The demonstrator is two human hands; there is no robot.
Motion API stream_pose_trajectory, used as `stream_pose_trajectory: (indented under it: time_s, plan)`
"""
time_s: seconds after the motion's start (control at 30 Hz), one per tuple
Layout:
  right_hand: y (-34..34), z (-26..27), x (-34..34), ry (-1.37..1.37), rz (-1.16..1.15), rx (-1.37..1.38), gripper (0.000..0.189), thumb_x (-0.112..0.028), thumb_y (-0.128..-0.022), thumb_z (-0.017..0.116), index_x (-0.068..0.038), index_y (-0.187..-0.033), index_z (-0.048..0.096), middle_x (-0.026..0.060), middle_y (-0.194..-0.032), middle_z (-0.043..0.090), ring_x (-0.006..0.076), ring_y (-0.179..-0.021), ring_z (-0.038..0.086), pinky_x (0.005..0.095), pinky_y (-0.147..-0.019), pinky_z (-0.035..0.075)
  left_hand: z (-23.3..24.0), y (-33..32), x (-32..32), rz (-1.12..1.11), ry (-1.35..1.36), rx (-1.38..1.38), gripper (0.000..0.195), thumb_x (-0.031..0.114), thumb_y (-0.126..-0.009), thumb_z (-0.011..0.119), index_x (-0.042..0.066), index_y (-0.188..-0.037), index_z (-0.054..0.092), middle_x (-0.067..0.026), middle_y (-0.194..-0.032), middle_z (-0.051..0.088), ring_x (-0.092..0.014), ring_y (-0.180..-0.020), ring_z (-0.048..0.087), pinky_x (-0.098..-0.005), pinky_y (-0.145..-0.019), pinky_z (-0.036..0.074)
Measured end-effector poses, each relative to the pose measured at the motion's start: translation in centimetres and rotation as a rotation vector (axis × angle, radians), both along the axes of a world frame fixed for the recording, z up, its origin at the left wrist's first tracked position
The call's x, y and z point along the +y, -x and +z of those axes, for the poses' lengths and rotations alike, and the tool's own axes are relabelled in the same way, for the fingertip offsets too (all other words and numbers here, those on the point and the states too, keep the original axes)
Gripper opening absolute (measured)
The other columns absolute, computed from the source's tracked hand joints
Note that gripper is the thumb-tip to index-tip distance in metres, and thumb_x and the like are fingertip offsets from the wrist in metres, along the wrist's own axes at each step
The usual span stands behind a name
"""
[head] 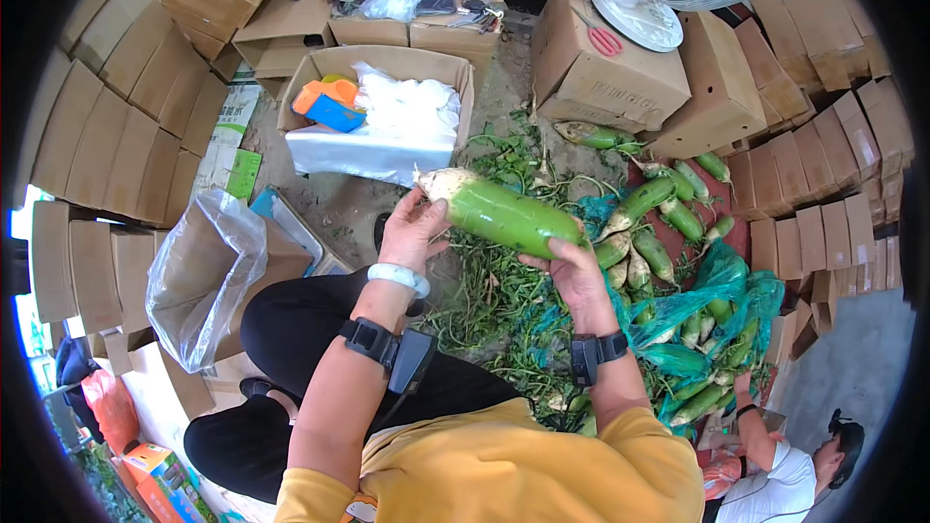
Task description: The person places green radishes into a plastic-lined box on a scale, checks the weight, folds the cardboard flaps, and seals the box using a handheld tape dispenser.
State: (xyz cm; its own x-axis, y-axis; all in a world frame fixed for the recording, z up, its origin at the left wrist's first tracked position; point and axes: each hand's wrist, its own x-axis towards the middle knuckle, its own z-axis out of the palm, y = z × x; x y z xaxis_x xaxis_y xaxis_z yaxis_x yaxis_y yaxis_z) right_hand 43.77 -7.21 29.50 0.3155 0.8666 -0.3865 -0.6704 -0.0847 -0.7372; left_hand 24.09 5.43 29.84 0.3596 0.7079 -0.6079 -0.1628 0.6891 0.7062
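A large green radish (508, 214) with a pale root end lies across both hands. My left hand (413, 229) holds the pale end between thumb and fingers. My right hand (570, 269) is closed around the green end. Beneath the radish, cut leaves (487, 290) cover the ground. To the right lie several more green radishes (654, 254), some inside a teal net bag (726, 290). Beyond my left hand stands an open cardboard box (378, 57) with clear plastic bags, white plastic and orange and blue items.
An open carton lined with a clear plastic bag (211, 283) stands at left. Stacked cartons (109, 138) line both sides. Red scissors (603, 41) and a white fan (639, 7) rest on a carton. A co-worker (785, 465) is at the lower right, beside the radishes.
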Motion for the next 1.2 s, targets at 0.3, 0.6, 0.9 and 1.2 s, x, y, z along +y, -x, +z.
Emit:
stream_pose_trajectory:
  time_s: [0.3, 0.6, 0.9, 1.2]
  plan:
    - [-2.3, -1.4, -1.2, 0.091, 0.467, -0.103, 0.071, -0.003, -0.06, 0.072, -0.005, -0.123, 0.039, 0.0045, -0.115, 0.049, 0.0177, -0.105, 0.049, 0.0329, -0.092, 0.04, 0.4, -0.2, 0.4, -0.027, 0.014, 0.003, 0.063, 0.025, -0.077, 0.068, 0.013, -0.13, 0.036, -0.003, -0.11, 0.05, -0.022, -0.101, 0.05, -0.0442, -0.082, 0.04]
    - [-0.2, -7.3, -2.5, 0.14, 0.588, 0.478, 0.07, -0.042, -0.076, 0.061, -0.004, -0.129, 0.035, 0.0175, -0.116, 0.052, 0.0372, -0.095, 0.057, 0.0457, -0.077, 0.049, -1.0, -0.9, 0.3, -0.195, -0.222, 0.189, 0.051, 0.02, -0.077, 0.068, 0.008, -0.123, 0.048, 0.0006, -0.092, 0.053, -0.011, -0.085, 0.05, -0.0283, -0.071, 0.044]
    - [2.9, -9.8, -0.6, 0.2, 0.537, 0.31, 0.065, -0.021, -0.073, 0.066, -0.004, -0.128, 0.037, 0.0091, -0.118, 0.051, 0.0203, -0.109, 0.049, 0.0342, -0.095, 0.037, 6.2, 4.0, 2.5, 0.238, -0.561, 0.07, 0.022, 0.01, -0.087, 0.052, 0.004, -0.107, 0.057, -0.0013, -0.091, 0.06, -0.009, -0.084, 0.057, -0.0221, -0.073, 0.044]
    - [9.3, -18.1, 5.1, 0.116, 0.465, -1.391, 0.076, -0.014, -0.058, 0.075, -0.011, -0.124, 0.038, 0.0103, -0.115, 0.047, 0.0282, -0.106, 0.045, 0.0424, -0.088, 0.037, 6.9, 4.8, 2.0, 0.287, -0.523, 0.038, 0.018, 0.006, -0.087, 0.051, 0.0, -0.103, 0.057, -0.0044, -0.083, 0.059, -0.011, -0.075, 0.057, -0.0233, -0.071, 0.047]
